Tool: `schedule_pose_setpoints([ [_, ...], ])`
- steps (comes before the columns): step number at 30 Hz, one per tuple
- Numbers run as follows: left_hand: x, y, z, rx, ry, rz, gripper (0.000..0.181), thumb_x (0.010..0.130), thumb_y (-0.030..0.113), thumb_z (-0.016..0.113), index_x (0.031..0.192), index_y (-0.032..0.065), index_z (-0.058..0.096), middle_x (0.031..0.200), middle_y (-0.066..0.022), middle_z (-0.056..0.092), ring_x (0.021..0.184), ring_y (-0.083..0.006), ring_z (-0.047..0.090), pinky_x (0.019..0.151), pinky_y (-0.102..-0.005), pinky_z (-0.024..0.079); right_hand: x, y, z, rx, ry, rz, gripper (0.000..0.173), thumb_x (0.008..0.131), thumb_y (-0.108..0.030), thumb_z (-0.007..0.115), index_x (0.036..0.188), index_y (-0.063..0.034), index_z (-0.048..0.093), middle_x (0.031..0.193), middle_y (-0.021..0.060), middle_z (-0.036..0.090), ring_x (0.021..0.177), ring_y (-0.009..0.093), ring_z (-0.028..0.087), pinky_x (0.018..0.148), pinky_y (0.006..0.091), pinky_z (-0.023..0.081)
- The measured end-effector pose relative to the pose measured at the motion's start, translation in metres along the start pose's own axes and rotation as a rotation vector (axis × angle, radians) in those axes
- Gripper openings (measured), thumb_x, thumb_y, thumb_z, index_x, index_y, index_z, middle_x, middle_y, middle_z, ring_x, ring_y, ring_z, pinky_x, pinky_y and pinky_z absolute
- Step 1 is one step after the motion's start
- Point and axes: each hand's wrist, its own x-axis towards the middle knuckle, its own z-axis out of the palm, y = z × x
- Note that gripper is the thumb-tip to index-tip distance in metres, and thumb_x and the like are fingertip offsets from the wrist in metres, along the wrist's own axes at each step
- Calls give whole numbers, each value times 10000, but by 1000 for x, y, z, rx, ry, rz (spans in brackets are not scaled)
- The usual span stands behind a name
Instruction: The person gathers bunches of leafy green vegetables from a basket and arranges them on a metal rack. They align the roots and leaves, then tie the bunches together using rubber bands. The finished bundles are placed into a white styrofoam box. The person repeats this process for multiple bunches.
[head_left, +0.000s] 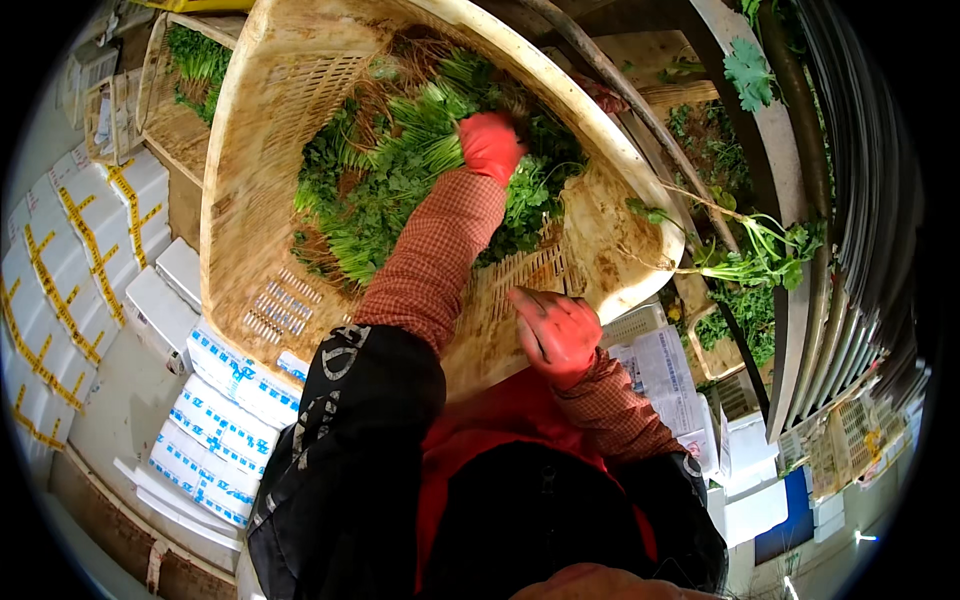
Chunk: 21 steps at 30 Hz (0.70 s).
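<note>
A large stained plastic basket (247, 150) with slotted walls tilts in front of me. Inside it lies a heap of leafy green herbs (390, 172), which look like coriander or celery, in bunches with brown roots. My left hand (491, 146), in a red rubber glove, reaches deep into the basket at the far side of the heap. Its fingers are blurred and hidden among the stems, so its grip does not show. My right hand (559, 330), also red-gloved, hovers near the basket's near right corner. Its fingers are curled in, and nothing shows in them.
A loose rooted stem (735, 259) hangs across the wooden rack edge (791, 300) at right. White foam boxes with yellow tape (97, 240) and a stack with blue print (217, 435) stand at left. Another crate of greens (176, 131) sits behind them. Newspaper (664, 379) lies at right.
</note>
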Motion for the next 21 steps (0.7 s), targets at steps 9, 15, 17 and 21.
schedule_pose_setpoints([
  [9,5,22,41,158,-100,142,248,751,329,599,859,130,702,897,-100,677,816,-267,648,654,-398,494,1,0,-2,37,-2,-12,388,621,-50,615,1009,-51,634,922,28,653,720,145,596,566,258,421],
  [15,16,36,87,236,256,139,140,782,231,553,777,149,666,776,-79,661,688,-255,645,558,-367,463,3,2,-6,67,-31,34,398,637,-47,626,1035,-43,623,943,65,657,770,186,615,616,284,446],
  [17,33,32,122,255,247,-85,162,792,261,538,787,161,666,762,-75,657,677,-259,640,549,-396,452,3,2,-2,41,-8,-10,418,615,-73,618,1032,-64,636,930,26,654,727,137,596,583,252,425],
  [21,12,30,60,232,171,240,186,784,232,531,765,180,709,816,-60,679,754,-242,655,589,-408,474,4,8,3,44,11,-11,428,614,-70,616,1042,-61,629,923,27,652,730,140,598,576,254,428],
])
